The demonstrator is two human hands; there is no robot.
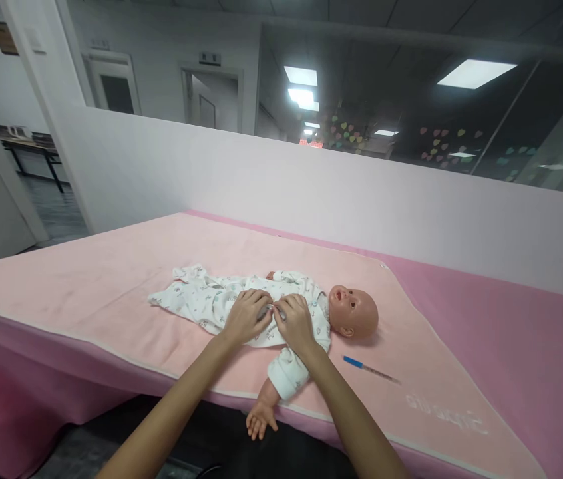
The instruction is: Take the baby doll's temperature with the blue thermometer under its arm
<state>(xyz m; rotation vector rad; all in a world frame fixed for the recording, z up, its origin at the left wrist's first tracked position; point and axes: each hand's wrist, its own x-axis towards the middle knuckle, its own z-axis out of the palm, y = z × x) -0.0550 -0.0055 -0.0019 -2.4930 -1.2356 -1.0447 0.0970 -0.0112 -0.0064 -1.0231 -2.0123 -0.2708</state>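
A baby doll (354,311) lies on its back, head to the right, wearing a white patterned baby romper (196,299). My left hand (249,315) rests on the romper's front, fingers curled and thumb pressed in. Close beside it, my right hand (294,320) is closed the same way, and the thumbs nearly meet. Between the fingertips a small whitish bit of the romper's front shows; its detail is too small to tell. One doll arm (263,409) hangs over the table's near edge, below my right wrist.
A thin pen-like stick with a blue end (371,369) lies right of the doll. Pale pink cloth (112,273) covers the table over a darker pink one (511,313). Behind stands a low white wall (261,179) with dark glass above it.
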